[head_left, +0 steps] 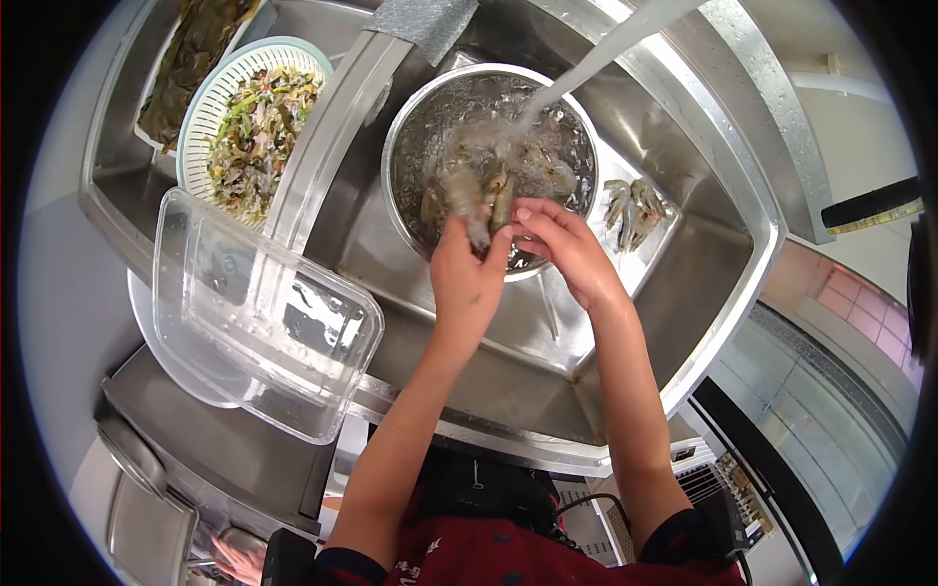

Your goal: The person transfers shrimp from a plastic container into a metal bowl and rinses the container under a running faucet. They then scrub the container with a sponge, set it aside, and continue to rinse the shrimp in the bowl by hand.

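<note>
Steel sink, left fingers closed around a shrimp, right fingers nearly together at its side.

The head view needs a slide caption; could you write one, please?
Left hand and right hand handle shrimp over a metal bowl beneath running water in a sink.

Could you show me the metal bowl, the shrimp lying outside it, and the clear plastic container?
Metal bowl [489, 69]: head view, on its far rim.
Shrimp outside the bowl [637, 215]: head view, middle of the small pile.
Clear plastic container [262, 322]: head view, middle of its see-through face.
</note>
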`<state>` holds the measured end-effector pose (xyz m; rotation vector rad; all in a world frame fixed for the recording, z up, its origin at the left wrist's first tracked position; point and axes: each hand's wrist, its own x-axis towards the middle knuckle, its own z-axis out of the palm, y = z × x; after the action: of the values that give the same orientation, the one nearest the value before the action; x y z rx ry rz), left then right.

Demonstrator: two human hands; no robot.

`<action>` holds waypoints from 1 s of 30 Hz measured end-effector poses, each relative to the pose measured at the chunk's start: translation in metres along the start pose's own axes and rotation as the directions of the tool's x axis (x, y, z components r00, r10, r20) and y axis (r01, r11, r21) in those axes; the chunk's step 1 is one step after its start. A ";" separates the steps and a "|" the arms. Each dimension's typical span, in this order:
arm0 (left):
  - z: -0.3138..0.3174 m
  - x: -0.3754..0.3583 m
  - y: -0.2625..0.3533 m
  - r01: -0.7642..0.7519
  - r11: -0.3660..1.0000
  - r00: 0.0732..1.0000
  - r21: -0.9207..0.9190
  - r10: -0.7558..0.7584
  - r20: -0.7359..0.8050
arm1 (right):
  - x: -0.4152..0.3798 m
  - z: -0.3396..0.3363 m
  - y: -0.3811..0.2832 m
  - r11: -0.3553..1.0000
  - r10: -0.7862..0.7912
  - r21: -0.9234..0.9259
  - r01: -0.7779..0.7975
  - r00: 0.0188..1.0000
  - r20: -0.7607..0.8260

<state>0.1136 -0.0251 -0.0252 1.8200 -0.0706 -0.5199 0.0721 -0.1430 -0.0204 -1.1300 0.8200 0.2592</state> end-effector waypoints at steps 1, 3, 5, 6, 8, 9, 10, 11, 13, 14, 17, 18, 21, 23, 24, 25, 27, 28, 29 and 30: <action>0.001 0.001 -0.002 0.000 1.000 1.000 0.001 0.000 -0.001 | 0.002 0.000 0.000 1.000 0.000 0.000 0.000 1.000 0.002; 0.003 0.004 -0.002 -0.038 0.940 0.993 0.339 -0.003 0.118 | 0.009 -0.001 0.004 0.989 0.077 0.127 -0.076 0.997 -0.005; 0.010 0.004 -0.019 -0.035 0.937 0.994 0.348 -0.003 0.107 | 0.019 -0.004 0.012 0.990 0.088 0.114 -0.086 0.996 -0.018; 0.012 0.004 -0.021 -0.099 0.932 0.991 0.348 0.061 0.118 | 0.024 -0.005 0.016 0.990 0.099 0.106 -0.095 0.994 -0.034; 0.017 0.004 -0.028 -0.231 0.920 0.971 0.318 0.196 0.136 | 0.034 -0.007 0.020 0.991 0.094 0.102 -0.089 0.994 -0.050; 0.017 0.004 -0.029 -0.228 0.920 0.972 0.319 0.194 0.134 | 0.038 -0.008 0.021 0.991 0.096 0.101 -0.091 0.994 -0.048; 0.017 0.004 -0.029 -0.231 0.944 0.966 0.237 0.193 0.174 | 0.041 -0.009 0.022 0.993 0.115 0.035 -0.113 0.992 -0.049; 0.016 0.003 -0.030 -0.229 0.961 0.958 0.153 0.195 0.212 | 0.044 -0.011 0.022 0.990 0.133 -0.031 -0.134 0.990 -0.051; 0.010 0.007 -0.033 -0.110 0.991 0.970 0.072 0.091 0.226 | 0.051 -0.016 0.023 0.986 0.098 -0.133 -0.102 0.995 -0.035; 0.004 0.012 -0.038 -0.044 0.998 0.982 0.039 0.036 0.185 | 0.054 -0.019 0.024 0.975 0.108 -0.196 -0.107 0.994 -0.010; -0.009 0.027 -0.047 0.046 0.999 0.999 0.011 -0.046 0.019 | 0.054 -0.021 0.015 0.913 0.117 -0.394 -0.107 0.993 0.001; -0.010 0.032 -0.048 0.072 0.997 0.992 0.016 -0.070 -0.105 | 0.053 -0.023 0.012 0.944 0.142 -0.304 -0.131 0.990 0.017; -0.006 0.046 -0.053 0.056 0.997 0.983 0.043 -0.048 -0.176 | 0.046 -0.033 -0.004 0.962 0.207 -0.195 -0.193 0.977 0.054; 0.000 0.058 -0.063 0.071 0.997 0.983 -0.015 -0.073 -0.167 | 0.040 -0.038 -0.015 0.969 0.232 -0.105 -0.225 0.971 0.053; 0.001 0.063 -0.059 0.154 0.978 0.980 -0.142 -0.169 -0.101 | 0.039 -0.042 -0.020 0.972 0.221 -0.100 -0.214 0.973 0.068; 0.001 0.067 -0.056 0.240 0.935 0.967 -0.260 -0.255 -0.024 | 0.041 -0.044 -0.020 0.971 0.222 -0.105 -0.214 0.973 0.068; -0.002 0.072 -0.049 0.338 0.892 0.938 -0.302 -0.346 0.027 | 0.046 -0.047 -0.021 0.986 0.164 -0.037 -0.161 0.981 0.102; -0.004 0.075 -0.046 0.398 0.828 0.915 -0.395 -0.386 0.112 | 0.049 -0.048 -0.022 0.985 0.165 -0.059 -0.159 0.979 0.121; -0.005 0.077 -0.044 0.457 0.752 0.888 -0.475 -0.413 0.200 | 0.051 -0.048 -0.022 0.986 0.162 -0.058 -0.156 0.979 0.123; -0.004 0.080 -0.045 0.430 0.807 0.902 -0.404 -0.397 0.167 | 0.053 -0.048 -0.022 0.986 0.160 -0.077 -0.150 0.977 0.139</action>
<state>0.1777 -0.0316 -0.0907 1.3705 0.3789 -0.8420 0.0999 -0.2054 -0.0508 -1.0959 0.7762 0.4959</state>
